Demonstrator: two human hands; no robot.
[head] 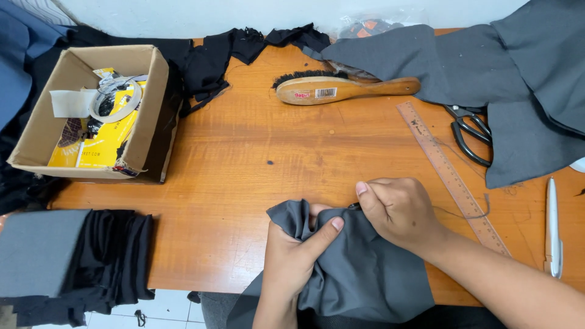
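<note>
A piece of grey fabric (pixel 359 271) hangs over the near edge of the wooden table (pixel 244 152). My left hand (pixel 292 256) grips its bunched upper corner, thumb pressed on top. My right hand (pixel 399 210) pinches the same cloth's top edge just to the right, fingers curled tight. The two hands nearly touch. A thin dark thread (pixel 469 214) trails from under my right hand toward the ruler.
A wooden ruler (pixel 451 176) lies diagonally right of my hands. Black scissors (pixel 469 131) sit partly under a large grey cloth (pixel 487 67). A wooden brush (pixel 341 88) lies at the back. A cardboard box (pixel 152 116) stands left, dark folded fabric (pixel 79 256) below it, a white pen (pixel 553 228) far right.
</note>
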